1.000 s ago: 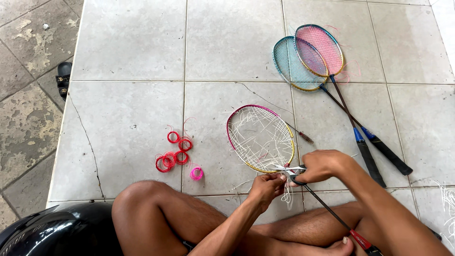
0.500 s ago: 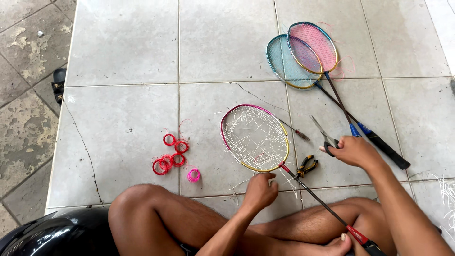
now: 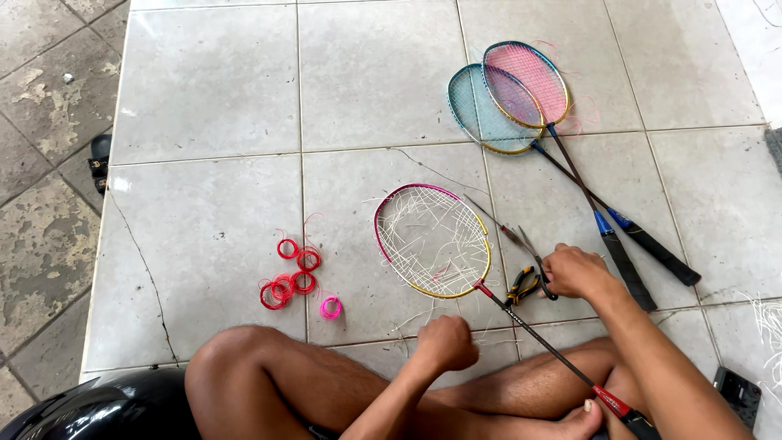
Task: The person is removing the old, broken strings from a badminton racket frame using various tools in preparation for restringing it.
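Since a moment ago the right hand (image 3: 574, 270) has dropped from the scissors to the yellow-handled metal pliers (image 3: 523, 285) on the pale floor tiles (image 3: 212, 81), fingers closing around the handles. The left hand (image 3: 446, 342) hovers fisted, holding nothing visible, beside the pink-and-yellow-framed racket with cut white strings (image 3: 432, 242), which lies on the tiles just beside the pliers.

Two strung badminton rackets (image 3: 521, 96) lie crossed on the tiled floor (image 3: 212, 81). Well left of them: red string coils (image 3: 289, 273), one pink coil (image 3: 330, 308). Farther lower left: black helmet (image 3: 90, 411).
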